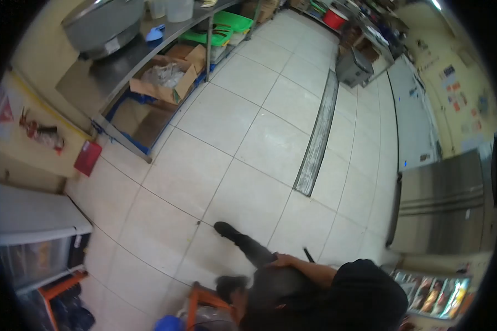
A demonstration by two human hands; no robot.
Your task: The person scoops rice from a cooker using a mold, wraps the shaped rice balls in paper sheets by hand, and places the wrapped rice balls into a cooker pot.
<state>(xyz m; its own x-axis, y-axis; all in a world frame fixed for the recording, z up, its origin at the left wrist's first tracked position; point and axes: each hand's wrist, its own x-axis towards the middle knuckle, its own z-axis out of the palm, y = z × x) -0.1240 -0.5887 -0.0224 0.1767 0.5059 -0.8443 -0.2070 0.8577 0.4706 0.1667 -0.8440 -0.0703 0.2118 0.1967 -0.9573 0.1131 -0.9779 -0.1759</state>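
My right hand rests on the knee of my dark trousers, below a short black sleeve. It appears to lie flat, with nothing visible in it. My left hand is only a blurred patch of skin low in the head view, and its fingers cannot be made out. Close beside it stands an orange frame with a pale, plastic-looking bundle. A blue rounded object shows at the bottom edge. My black shoe is on the tiled floor.
Along the left runs a metal table carrying a large grey pot; below is an open cardboard box. A floor drain crosses the tiles. On the right are a white chest freezer and a steel cabinet.
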